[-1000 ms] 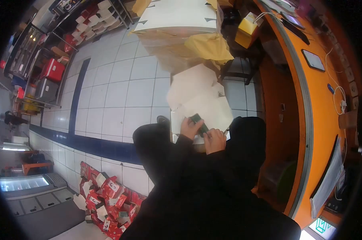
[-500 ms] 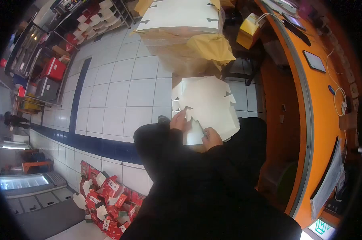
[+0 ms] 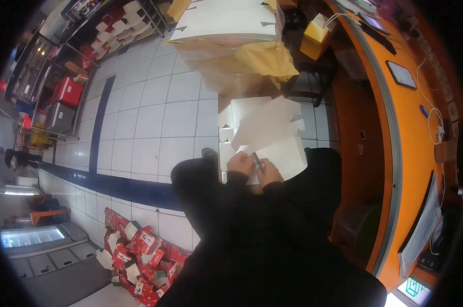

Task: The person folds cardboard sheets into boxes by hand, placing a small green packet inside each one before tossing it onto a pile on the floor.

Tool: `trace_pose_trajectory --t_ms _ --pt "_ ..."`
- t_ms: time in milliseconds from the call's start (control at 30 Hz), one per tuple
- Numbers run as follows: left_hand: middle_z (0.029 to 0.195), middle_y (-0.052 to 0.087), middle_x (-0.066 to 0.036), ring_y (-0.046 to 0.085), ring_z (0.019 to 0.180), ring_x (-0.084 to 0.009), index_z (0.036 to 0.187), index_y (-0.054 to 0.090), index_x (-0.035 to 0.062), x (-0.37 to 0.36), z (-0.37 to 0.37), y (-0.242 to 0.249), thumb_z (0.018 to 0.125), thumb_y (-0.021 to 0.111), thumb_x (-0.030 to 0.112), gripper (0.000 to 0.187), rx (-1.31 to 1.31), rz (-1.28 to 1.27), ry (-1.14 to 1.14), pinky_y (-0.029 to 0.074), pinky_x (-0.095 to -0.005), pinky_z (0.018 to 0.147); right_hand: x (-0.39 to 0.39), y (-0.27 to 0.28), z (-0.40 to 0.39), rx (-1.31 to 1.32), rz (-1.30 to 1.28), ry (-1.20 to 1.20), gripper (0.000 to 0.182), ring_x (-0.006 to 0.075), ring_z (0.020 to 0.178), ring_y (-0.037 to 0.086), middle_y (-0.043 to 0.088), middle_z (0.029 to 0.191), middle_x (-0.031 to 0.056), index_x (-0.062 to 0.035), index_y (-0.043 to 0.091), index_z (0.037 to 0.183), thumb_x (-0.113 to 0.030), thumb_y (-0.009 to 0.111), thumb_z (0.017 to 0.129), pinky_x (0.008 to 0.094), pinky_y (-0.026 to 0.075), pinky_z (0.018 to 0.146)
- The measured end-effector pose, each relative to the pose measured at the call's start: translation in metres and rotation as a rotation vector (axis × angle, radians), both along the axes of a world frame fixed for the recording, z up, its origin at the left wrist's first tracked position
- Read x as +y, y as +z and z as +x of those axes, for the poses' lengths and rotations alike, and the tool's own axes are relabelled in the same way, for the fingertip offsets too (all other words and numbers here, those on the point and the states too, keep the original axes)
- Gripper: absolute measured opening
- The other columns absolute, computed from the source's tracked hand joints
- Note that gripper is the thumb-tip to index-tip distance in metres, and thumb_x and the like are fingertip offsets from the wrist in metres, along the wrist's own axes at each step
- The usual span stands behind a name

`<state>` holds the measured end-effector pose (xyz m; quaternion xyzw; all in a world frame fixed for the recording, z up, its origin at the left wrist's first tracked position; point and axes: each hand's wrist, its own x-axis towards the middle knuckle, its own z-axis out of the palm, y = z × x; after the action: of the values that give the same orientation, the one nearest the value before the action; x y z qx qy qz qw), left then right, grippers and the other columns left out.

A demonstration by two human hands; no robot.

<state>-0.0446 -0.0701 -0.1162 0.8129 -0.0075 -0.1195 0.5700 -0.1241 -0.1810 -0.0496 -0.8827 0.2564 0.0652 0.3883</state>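
Flat white die-cut cardboard sheets [image 3: 282, 148] with notched edges lie across my lap. My left hand [image 3: 240, 163] is closed at the near edge of the upper sheet, its fingers seeming to pinch the card. Beside it, my right hand [image 3: 268, 173] grips a slim dark tool [image 3: 258, 160] that points up toward the left fingers. The tool's exact kind is too small to tell. A greyish shade covers the middle of the upper sheet, whose far part looks lifted or blurred. The fingertips of both hands nearly meet.
Ahead stands a stack of white cardboard [image 3: 226, 20] in torn brown wrapping paper [image 3: 267, 59]. On the right runs an orange counter [image 3: 379, 77] with a phone [image 3: 401, 74]. Red printed boxes [image 3: 139, 256] are heaped at lower left. A person [image 3: 21, 158] stands far left.
My left hand has moved right, close to my right hand and the tool. The upper cardboard sheet has shifted, its far part moving. My right hand has stayed nearly in place.
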Motion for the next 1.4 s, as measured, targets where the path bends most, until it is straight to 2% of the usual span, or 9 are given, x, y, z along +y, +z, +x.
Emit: trace_pose_trajectory --t_ms 333,400,700,867,1000,1067,1200,1233,1400 --pt "0.074 0.067 -0.01 0.066 0.068 -0.0174 0.082 0.06 -0.0007 0.002 -0.028 0.017 0.088 0.063 0.014 0.017 0.075 -0.039 -0.018 0.054 -0.0296 0.063 -0.002 -0.016 0.005 -0.179 0.076 0.051 0.039 0.0375 0.093 0.058 0.06 0.098 0.0173 -0.0135 0.056 0.123 -0.014 0.059 0.085 0.0453 0.047 0.082" --pt "0.075 0.066 -0.015 0.067 0.069 -0.0247 0.086 0.06 0.0001 0.005 -0.034 0.027 0.089 0.06 0.017 0.018 -0.216 0.34 -0.189 0.051 -0.0354 0.063 0.001 -0.024 0.005 -0.221 0.076 0.067 0.041 0.0381 0.093 0.058 0.059 0.099 0.0184 -0.0133 0.056 0.125 -0.012 0.059 0.084 0.0453 0.047 0.082" --pt "0.077 0.065 -0.018 0.065 0.073 -0.0325 0.086 0.055 0.0005 0.037 -0.014 0.054 0.091 0.056 0.037 0.036 -0.083 0.492 0.011 0.049 -0.0416 0.067 0.008 0.001 0.021 -0.465 0.402 0.191 0.048 0.0296 0.08 0.061 0.061 0.093 0.0161 -0.0044 0.052 0.129 -0.007 0.062 0.083 0.0365 0.051 0.071" --pt "0.073 0.063 -0.013 0.063 0.067 -0.0285 0.087 0.055 0.0019 0.039 -0.006 0.055 0.084 0.066 0.026 0.026 -0.151 0.374 0.131 0.049 -0.0373 0.064 -0.099 0.004 0.041 -0.554 -0.251 -0.359 0.033 0.0291 0.082 0.063 0.064 0.093 0.0139 -0.0043 0.061 0.113 -0.021 0.065 0.085 0.0366 0.05 0.075" --pt "0.076 0.06 -0.011 0.061 0.069 -0.0276 0.088 0.055 0.0031 0.016 -0.002 0.064 0.08 0.067 0.017 0.021 -0.501 0.423 0.124 0.048 -0.0371 0.063 -0.141 -0.039 0.069 -0.468 -0.148 -0.278 0.033 0.0298 0.082 0.064 0.066 0.089 0.0138 -0.0039 0.063 0.103 -0.032 0.063 0.086 0.0374 0.049 0.076" --pt "0.084 0.061 -0.015 0.061 0.079 -0.0345 0.091 0.057 0.0053 -0.013 -0.01 0.084 0.08 0.065 0.023 0.022 -0.436 0.341 0.005 0.048 -0.0446 0.07 -0.137 -0.019 0.073 -0.258 0.07 -0.163 0.037 0.0315 0.084 0.064 0.066 0.087 0.0167 -0.0063 0.065 0.104 -0.038 0.06 0.086 0.0386 0.049 0.079" --pt "0.086 0.065 -0.018 0.063 0.083 -0.0352 0.099 0.059 0.0044 -0.064 -0.009 0.083 0.081 0.067 0.044 0.044 -0.05 0.37 -0.233 0.049 -0.0428 0.076 -0.12 -0.012 0.065 -0.236 0.067 -0.122 0.03 0.0295 0.079 0.065 0.067 0.083 0.0151 -0.0038 0.065 0.088 -0.033 0.066 0.081 0.0373 0.05 0.073" --pt "0.085 0.065 -0.019 0.064 0.082 -0.036 0.094 0.061 0.0042 -0.071 -0.008 0.067 0.08 0.067 0.043 0.042 -0.041 0.385 -0.248 0.05 -0.0431 0.075 -0.115 -0.02 0.063 -0.375 0.034 -0.129 0.025 0.0288 0.066 0.064 0.065 0.069 0.0123 -0.0036 0.06 0.079 -0.028 0.067 0.081 0.0389 0.05 0.064" --pt "0.078 0.065 -0.021 0.064 0.08 -0.0371 0.079 0.065 0.0024 -0.073 0.003 0.039 0.08 0.065 0.04 0.038 -0.023 0.42 -0.212 0.049 -0.0432 0.074 -0.105 -0.03 0.059 -0.246 0.127 -0.121 0.02 0.03 0.068 0.066 0.066 0.07 0.0134 -0.0048 0.061 0.079 -0.025 0.066 0.081 0.0383 0.051 0.064"
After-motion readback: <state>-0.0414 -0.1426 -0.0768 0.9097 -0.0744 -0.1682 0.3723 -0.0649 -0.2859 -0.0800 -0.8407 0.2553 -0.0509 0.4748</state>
